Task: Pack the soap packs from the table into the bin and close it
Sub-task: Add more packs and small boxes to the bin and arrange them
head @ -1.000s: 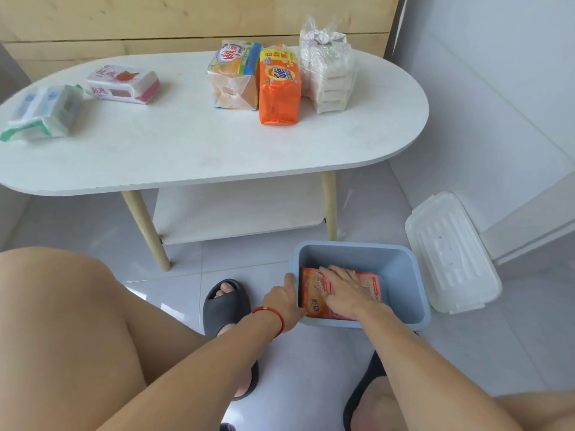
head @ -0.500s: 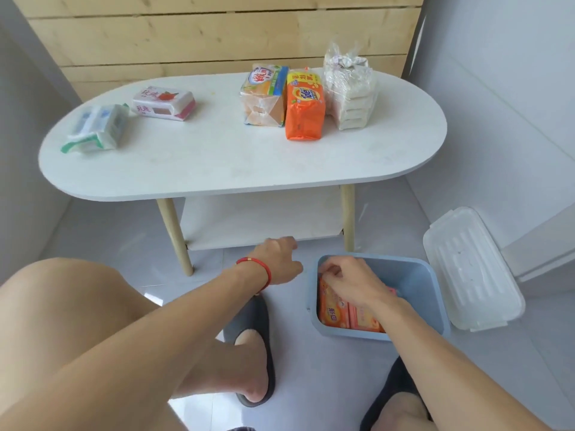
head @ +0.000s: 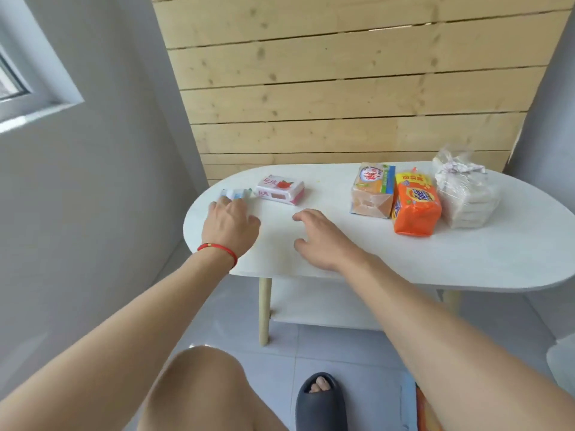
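Observation:
Several soap packs lie on the white oval table [head: 357,247]. A blue-green pack [head: 237,193] is at the far left, mostly hidden under the fingers of my left hand [head: 230,223], which reaches onto it without a closed grip. A pink pack [head: 280,189] lies just right of it. My right hand [head: 317,237] hovers over bare tabletop, fingers spread, holding nothing. At the right stand a tan pack with a blue label [head: 371,191], an orange pack [head: 415,206] and a clear bag of white bars [head: 466,194]. Only a blue edge of the bin [head: 408,402] shows at the bottom.
An orange pack [head: 423,410] shows inside the bin beside my right forearm. The white lid [head: 563,359] peeks in at the right edge. My knee [head: 199,384] and a dark slipper [head: 320,399] are below; a wooden panel wall stands behind the table.
Both hands left the bin and rose to the table's left part; the left one reached the blue-green pack. The view swung up, so the bin dropped almost out of sight.

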`<state>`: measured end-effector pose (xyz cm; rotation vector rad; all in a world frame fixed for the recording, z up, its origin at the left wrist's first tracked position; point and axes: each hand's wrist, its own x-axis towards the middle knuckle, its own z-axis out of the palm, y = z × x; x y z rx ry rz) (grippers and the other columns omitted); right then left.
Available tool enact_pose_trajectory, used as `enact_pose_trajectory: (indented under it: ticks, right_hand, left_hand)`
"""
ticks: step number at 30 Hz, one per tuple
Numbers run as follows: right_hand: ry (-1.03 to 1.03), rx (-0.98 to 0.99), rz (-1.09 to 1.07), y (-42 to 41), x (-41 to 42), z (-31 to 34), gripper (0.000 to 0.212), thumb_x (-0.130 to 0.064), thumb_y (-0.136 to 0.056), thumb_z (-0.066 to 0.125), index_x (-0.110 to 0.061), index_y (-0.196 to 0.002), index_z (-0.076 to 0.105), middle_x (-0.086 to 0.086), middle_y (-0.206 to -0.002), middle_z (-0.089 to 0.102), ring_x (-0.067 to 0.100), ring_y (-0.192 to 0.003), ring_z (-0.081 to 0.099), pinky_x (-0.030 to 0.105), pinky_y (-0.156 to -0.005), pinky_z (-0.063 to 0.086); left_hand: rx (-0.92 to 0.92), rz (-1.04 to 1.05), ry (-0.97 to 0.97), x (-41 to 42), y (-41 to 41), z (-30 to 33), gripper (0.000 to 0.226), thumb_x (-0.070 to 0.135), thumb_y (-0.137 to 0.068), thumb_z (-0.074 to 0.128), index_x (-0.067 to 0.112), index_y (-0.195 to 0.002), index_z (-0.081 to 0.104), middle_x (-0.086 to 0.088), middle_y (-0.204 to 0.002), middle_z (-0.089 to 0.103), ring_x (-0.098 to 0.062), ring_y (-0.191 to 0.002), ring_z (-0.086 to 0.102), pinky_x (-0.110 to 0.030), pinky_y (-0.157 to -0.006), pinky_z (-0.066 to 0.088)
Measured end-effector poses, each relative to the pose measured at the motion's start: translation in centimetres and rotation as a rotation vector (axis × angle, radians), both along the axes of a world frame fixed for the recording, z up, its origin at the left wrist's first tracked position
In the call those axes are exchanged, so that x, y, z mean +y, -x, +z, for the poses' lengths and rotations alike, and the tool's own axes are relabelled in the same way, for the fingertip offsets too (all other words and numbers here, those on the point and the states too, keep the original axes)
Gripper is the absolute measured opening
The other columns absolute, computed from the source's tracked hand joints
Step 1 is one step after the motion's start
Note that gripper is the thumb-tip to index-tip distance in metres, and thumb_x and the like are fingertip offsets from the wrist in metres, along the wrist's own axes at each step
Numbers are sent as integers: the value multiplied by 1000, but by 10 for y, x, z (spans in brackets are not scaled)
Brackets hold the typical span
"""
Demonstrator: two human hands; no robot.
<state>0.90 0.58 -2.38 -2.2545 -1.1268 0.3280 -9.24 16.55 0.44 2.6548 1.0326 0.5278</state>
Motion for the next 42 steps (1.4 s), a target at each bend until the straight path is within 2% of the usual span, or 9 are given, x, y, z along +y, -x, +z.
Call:
enact_pose_trajectory:
  ticks: [4,10,14,19,24,28,36,39,42]
  right_hand:
    - [7,-15,-136,-11,30,-28,69,-24,-97,53,-11,-158,24,13,-165,7,31,-155,-5,39,-124,13]
    - [30,-330,-98,-46,71,-43,78,-39,-101,48,-25,-164,3,8,-170,-15,36,-156,-11,46,-126,8]
    - [60,-371,-115,-69,101,-36,64,-44,-104,45,-24,-159,22,5,-170,8,29,-157,1,49,-124,14]
    - [-96,-432,-159,-58,87,-33,31,-24,-97,61,-12,-125,54,8,-131,47,30,-126,46,37,-106,36]
    - [-89,-514,-121,-27,27,-28,33,1,-89,59,-9,-120,52,13,-122,48,33,-109,45,38,-95,37]
    - [215,-621,-98,-10,-46,-22,49,-4,-92,53,-6,-139,39,21,-127,50,37,-112,44,44,-97,38]
    - [253,-245,-101,-15,-242,6,53,-25,-94,62,-22,-143,40,11,-126,47,29,-123,40,39,-100,39]
    - [192,-3,-116,-15,-322,5,58,-34,-93,67,-32,-146,42,1,-135,53,15,-126,48,33,-98,44]
    - [-10,535,-222,-11,-387,-12,51,-35,-91,67,-32,-141,54,-8,-137,62,12,-120,63,37,-92,59]
  left_hand:
    - [87,46,32,46,-13,-33,53,40,-90,55,26,-140,46,-8,-144,40,-33,-130,37,-46,-102,40]
    - [-126,14,-203,46,-20,-60,27,35,-83,60,14,-97,52,-9,-100,51,-35,-83,49,-45,-68,46]
    - [-197,-6,-203,41,-16,-64,22,29,-76,58,13,-88,49,-5,-91,49,-30,-74,43,-44,-67,43]
    - [-141,-91,-190,31,-3,-55,25,29,-77,63,14,-91,50,-3,-92,52,-32,-72,47,-35,-67,35]
    - [24,-321,-106,10,13,-31,42,37,-75,69,25,-110,50,4,-109,53,-29,-83,58,-31,-69,32]
    - [257,-418,-13,-26,10,-14,77,42,-75,72,31,-142,35,-6,-131,47,-33,-106,57,-31,-81,38]
    - [505,-843,-75,-158,-19,8,78,46,-66,79,34,-130,37,-4,-105,63,-26,-85,57,-34,-76,48]
    - [687,-973,174,-204,-26,-2,74,53,-62,74,39,-125,35,6,-106,60,-19,-88,62,-36,-77,54]
    - [883,-1004,484,-244,-40,-32,61,49,-65,71,32,-119,50,9,-100,65,-10,-84,66,-23,-66,53]
